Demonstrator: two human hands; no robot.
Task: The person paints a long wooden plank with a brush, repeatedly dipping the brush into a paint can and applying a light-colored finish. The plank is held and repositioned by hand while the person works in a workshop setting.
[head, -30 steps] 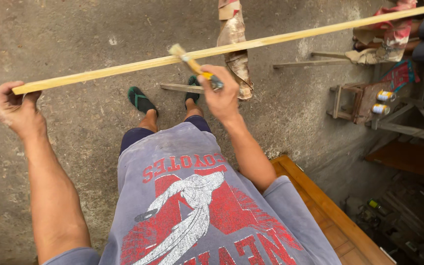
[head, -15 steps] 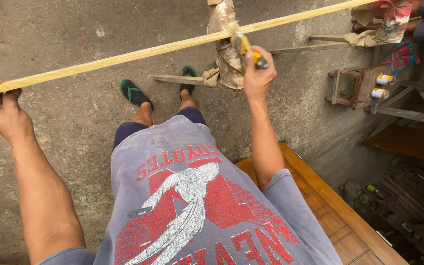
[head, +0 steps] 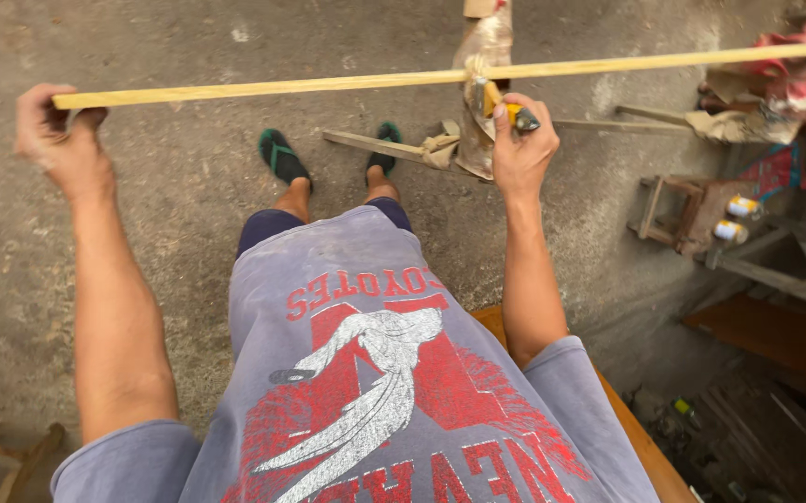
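Left hand [head: 58,140] fingers clamp the wooden strip's [head: 328,86] end, upper left — right hand [head: 519,149] fingers pinch a yellow-handled brush [head: 507,112] against it.

The wooden strip [head: 328,87] runs off the right edge.

A rough grey concrete floor [head: 142,242], stained and patchy, fills the scene under soft daylight. To the right stands a small worn wooden stool [head: 678,210] beside a stack of weathered timber frames [head: 785,270]; a loose wooden slat [head: 366,144] lies farther off, a brown wooden plank [head: 650,456] near.
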